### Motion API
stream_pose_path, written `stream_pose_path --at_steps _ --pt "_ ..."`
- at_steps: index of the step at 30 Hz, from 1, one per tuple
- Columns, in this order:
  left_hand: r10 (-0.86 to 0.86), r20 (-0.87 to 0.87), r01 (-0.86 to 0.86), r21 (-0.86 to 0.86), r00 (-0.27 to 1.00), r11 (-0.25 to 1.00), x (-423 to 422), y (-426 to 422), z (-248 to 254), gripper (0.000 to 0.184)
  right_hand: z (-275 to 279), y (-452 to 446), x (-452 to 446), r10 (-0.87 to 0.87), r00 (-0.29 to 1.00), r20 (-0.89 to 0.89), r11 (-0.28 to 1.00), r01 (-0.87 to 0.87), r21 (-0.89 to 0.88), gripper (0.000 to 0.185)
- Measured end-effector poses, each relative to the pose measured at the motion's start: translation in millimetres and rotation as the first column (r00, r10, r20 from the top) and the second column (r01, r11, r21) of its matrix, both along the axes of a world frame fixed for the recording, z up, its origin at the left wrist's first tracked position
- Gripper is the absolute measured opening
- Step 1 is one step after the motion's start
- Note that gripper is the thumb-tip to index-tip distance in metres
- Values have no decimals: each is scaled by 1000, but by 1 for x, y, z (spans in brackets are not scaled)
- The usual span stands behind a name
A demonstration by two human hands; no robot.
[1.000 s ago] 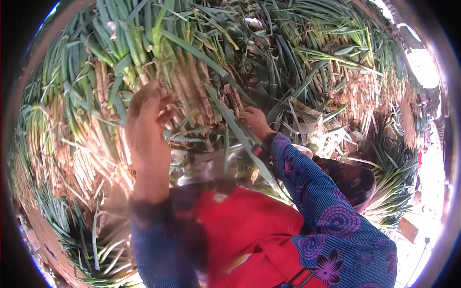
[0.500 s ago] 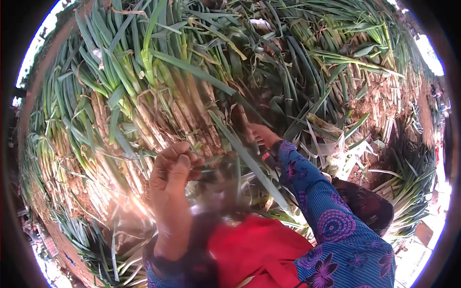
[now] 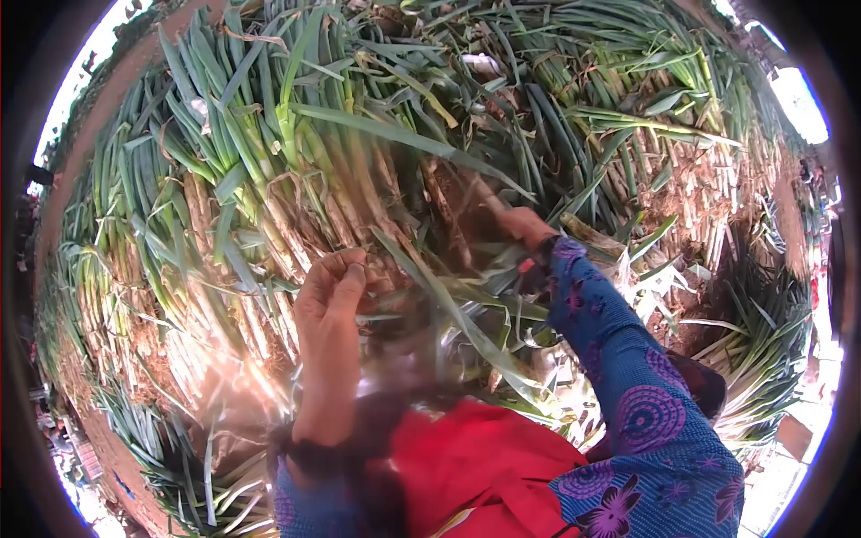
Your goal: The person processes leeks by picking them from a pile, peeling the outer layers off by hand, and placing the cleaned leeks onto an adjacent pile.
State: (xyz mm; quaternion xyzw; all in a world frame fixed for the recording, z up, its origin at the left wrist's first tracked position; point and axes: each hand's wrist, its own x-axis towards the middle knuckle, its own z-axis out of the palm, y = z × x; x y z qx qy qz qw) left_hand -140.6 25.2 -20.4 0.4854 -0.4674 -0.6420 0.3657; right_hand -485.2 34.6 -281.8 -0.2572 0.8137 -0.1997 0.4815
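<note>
My left hand [image 3: 330, 285] is closed in a pinch before the lower ends of the standing green onions [image 3: 305, 211]; whatever its fingertips hold, if anything, is hidden. Farther right, my right hand [image 3: 527, 226] is closed around a pale green onion stalk [image 3: 484, 191], which is blurred and points up and to the left. A long loose leaf [image 3: 404, 136] crosses above that stalk. Another loose leaf [image 3: 453, 314] slants down between my two hands. Brownish stalks [image 3: 446, 211] stand just left of my right hand.
More green onions lie heaped with roots showing at the right [image 3: 695, 179]. Peeled leaves and scraps [image 3: 659, 287] litter the ground beside my right forearm. Another pile [image 3: 762, 336] lies at the far right. Red cloth [image 3: 484, 462] covers my front.
My right hand has moved right and slightly up with the stalk. My left hand has risen a little to the right, its fingers drawn closer together.
</note>
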Motion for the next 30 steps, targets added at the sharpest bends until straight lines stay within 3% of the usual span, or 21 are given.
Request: stream_pose_path --at_steps 2,4,6,7,9,11,12,15,17,18,21,22,25,28,30 --pt "12 -26 -13 -15 1000 1000 5 1 -3 19 25 32 -57 214 947 -240 975 -190 118 63" --pt "-10 15 10 -14 1000 1000 9 2 1 19 30 74 -123 415 803 -428 910 -361 205 64" --pt "-41 60 42 -10 997 999 9 3 5 21 42 123 -170 456 677 -578 888 -395 237 55" --pt "-56 66 57 -9 996 998 9 4 5 21 62 146 -177 423 646 -636 901 -374 220 47" --pt "-102 73 103 -3 992 995 4 8 2 23 139 179 -161 385 624 -680 923 -283 262 52" --pt "-203 53 203 3 978 979 -2 11 -4 24 178 205 -174 382 559 -736 924 -242 296 54" --pt "-245 54 245 10 968 969 -8 14 -7 23 202 217 -176 380 488 -786 917 -313 248 53" --pt "-355 32 355 8 934 935 -35 31 -17 19 296 246 -157 257 447 -857 943 -308 123 48" --pt "-453 19 452 32 892 892 -55 41 -36 16 327 265 -178 269 368 -890 924 -360 130 46" --pt "-493 26 492 48 870 869 -65 47 -45 15 363 270 -161 281 459 -843 933 -337 127 46" --pt "-646 12 637 156 763 755 -96 74 -42 17 438 296 -127 354 532 -769 931 -282 233 46" --pt "-683 -51 679 180 729 711 -107 82 -40 20 455 309 -120 380 521 -764 917 -318 239 45" --pt "-693 -288 749 181 661 638 -145 104 -51 35 488 352 -90 259 650 -715 961 -245 125 43" --pt "-478 -601 747 347 641 567 -188 137 -66 46 506 389 -74 308 699 -645 945 -304 121 37" --pt "-212 -765 717 416 609 559 -212 161 -68 43 508 412 -48 141 796 -589 986 -168 8 31"
